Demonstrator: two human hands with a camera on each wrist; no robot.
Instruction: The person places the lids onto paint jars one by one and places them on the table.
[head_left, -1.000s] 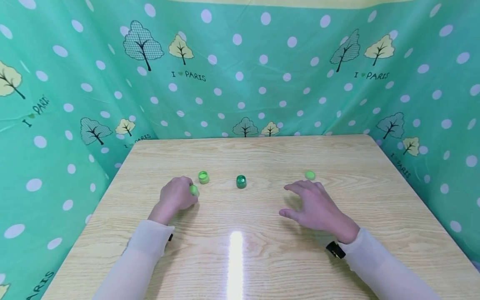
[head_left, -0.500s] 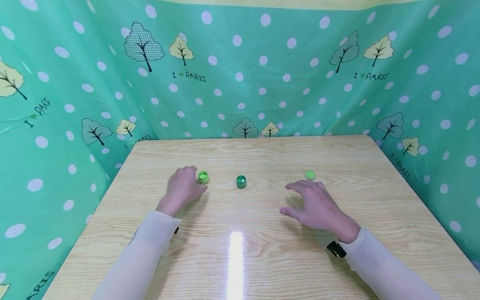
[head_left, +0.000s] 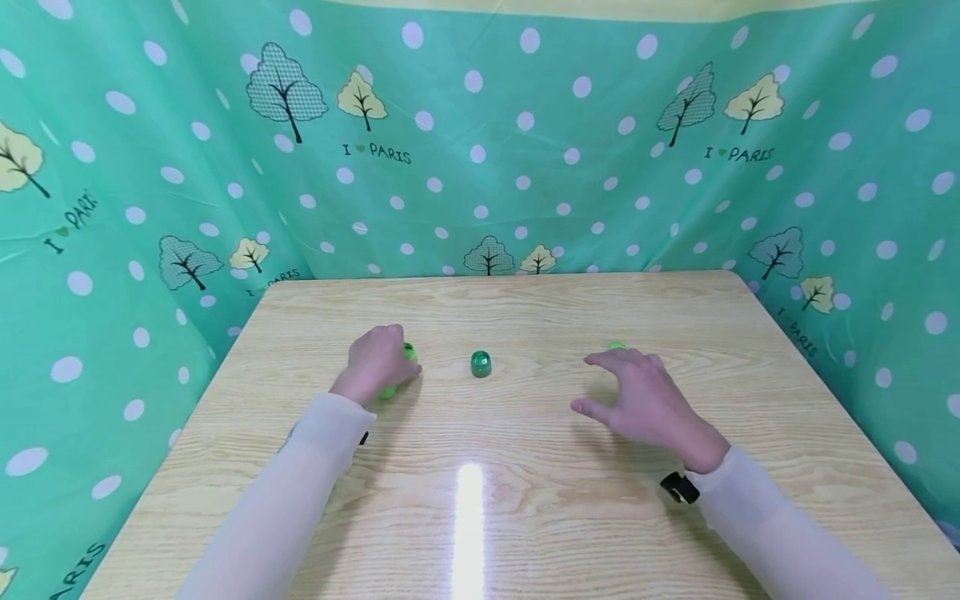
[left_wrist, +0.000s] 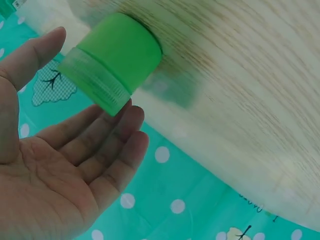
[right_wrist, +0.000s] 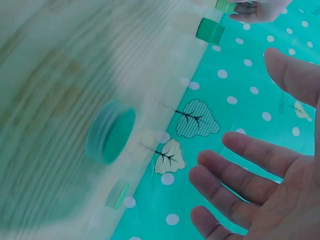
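A light green jar (head_left: pixel 410 352) with a clear threaded rim stands on the table, partly hidden behind my left hand (head_left: pixel 377 364) in the head view. In the left wrist view the thumb is spread away from the jar (left_wrist: pixel 117 55), and the fingertips lie right at its rim. A light green piece (head_left: pixel 387 392) shows just below this hand. My right hand (head_left: pixel 641 396) hovers with thumb and fingers apart, holding nothing. Near it lies a green round lid (right_wrist: pixel 111 132), hidden in the head view, and a smaller light green cap (head_left: pixel 617 345) sits just beyond.
A dark green jar (head_left: pixel 481 363) stands between the hands on the wooden table (head_left: pixel 525 500). Behind the table hangs a teal dotted curtain (head_left: pixel 480 192), which also runs along both sides. A bright light strip reflects at the near middle.
My left hand has let go of the light green piece, now on the table, and moved away and right to the light green jar. The right hand has shifted slightly right.
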